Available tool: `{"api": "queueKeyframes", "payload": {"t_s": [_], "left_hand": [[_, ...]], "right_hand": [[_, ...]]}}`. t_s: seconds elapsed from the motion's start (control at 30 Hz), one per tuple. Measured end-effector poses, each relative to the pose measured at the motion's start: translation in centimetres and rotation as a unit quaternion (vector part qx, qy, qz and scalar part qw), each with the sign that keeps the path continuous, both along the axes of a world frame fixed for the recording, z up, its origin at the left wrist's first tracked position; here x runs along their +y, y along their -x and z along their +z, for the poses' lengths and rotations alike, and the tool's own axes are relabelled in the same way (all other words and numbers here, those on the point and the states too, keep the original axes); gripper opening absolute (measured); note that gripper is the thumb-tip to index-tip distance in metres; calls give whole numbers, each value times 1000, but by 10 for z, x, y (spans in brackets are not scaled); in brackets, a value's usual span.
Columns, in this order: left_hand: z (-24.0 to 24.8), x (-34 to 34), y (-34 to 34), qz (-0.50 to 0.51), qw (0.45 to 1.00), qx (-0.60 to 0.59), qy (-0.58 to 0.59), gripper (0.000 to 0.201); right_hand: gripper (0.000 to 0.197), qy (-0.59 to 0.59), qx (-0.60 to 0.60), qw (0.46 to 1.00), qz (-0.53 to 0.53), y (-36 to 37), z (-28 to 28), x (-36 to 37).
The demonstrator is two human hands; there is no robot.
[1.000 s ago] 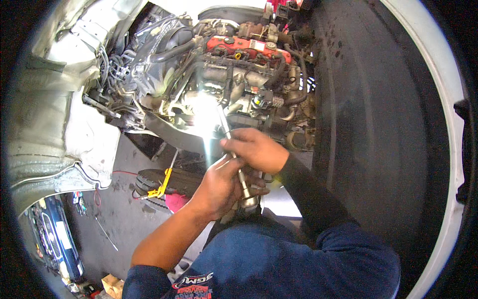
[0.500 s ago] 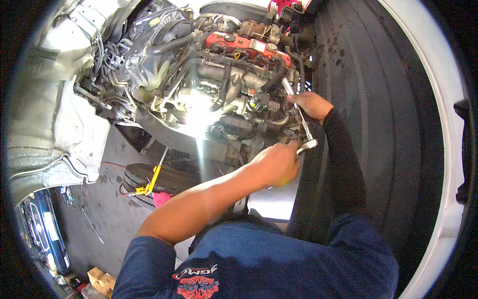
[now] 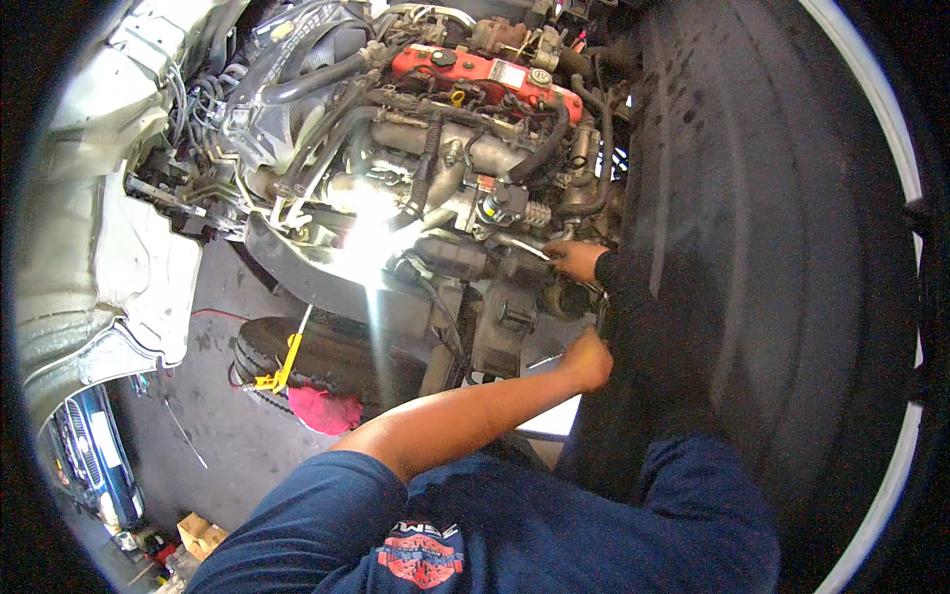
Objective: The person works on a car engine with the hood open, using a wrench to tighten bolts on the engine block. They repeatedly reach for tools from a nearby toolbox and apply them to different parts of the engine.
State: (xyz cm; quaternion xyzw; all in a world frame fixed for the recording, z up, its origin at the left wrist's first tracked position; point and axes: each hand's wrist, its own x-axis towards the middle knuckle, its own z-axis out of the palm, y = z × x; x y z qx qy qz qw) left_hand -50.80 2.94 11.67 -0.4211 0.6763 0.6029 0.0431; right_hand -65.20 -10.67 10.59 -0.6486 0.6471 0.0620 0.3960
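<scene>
My left hand (image 3: 591, 358) is closed in a fist low at the right side of the engine. Just above it shows a thin sliver of metal, seemingly part of the ratchet wrench (image 3: 603, 305); the rest is hidden by my hand and the dark surroundings. Farther in, my right hand (image 3: 577, 260), in a black sleeve, has its fingers curled against the engine (image 3: 450, 148) beside a silver pipe-like piece (image 3: 522, 246). Whatever lies under those fingers is hidden. A dark round opening (image 3: 569, 299) sits between the two hands.
A black ribbed panel (image 3: 752, 228) rises close along my right side. A bright light glares on the engine's left part. Below are a tyre (image 3: 262, 342), a yellow-handled tool (image 3: 285, 368) and a pink cloth (image 3: 325, 411). A pale body panel (image 3: 89, 257) stands at left.
The ratchet wrench with its long shaft, held up between both hands, is now lowered and mostly out of sight. My right hand moved down and left, my left hand lower. The view shifted slightly.
</scene>
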Motion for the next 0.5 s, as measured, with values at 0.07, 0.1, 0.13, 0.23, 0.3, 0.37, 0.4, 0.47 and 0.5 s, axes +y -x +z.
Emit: {"api": "queueKeyframes", "payload": {"t_s": [0.07, 0.1, 0.13, 0.23, 0.3, 0.37, 0.4, 0.47, 0.5], "left_hand": [[-4, -5, 1, 50, 998, 15, -25, 53], [-6, -8, 3, 70, 997, 22, -9, 50], [-8, -13, 4, 87, 996, 16, -3, 47], [-16, -25, 9, 109, 994, 1, 9, 41], [-21, -30, 10, 105, 994, -9, 10, 41], [-27, -31, 10, 90, 996, -25, -1, 42], [-30, -31, 10, 92, 996, -9, 12, 42], [-36, -31, 10, 83, 996, 1, 21, 43], [-38, -31, 10, 96, 995, 6, 28, 42]], "right_hand": [[51, 31, -40, 998, -24, -12, -6, -4], [52, 50, -60, 997, -22, -16, -9, -8], [54, 69, -72, 995, -24, -19, -11, -13], [49, 120, -127, 984, -25, -24, -20, -24], [44, 131, -148, 980, -35, -25, -26, -28], [43, 110, -148, 982, -42, -23, -31, -30], [46, 106, -157, 981, -45, -23, -34, -31], [54, 72, -166, 983, -40, -21, -38, -32], [54, 77, -167, 982, -39, -21, -39, -32]]}}
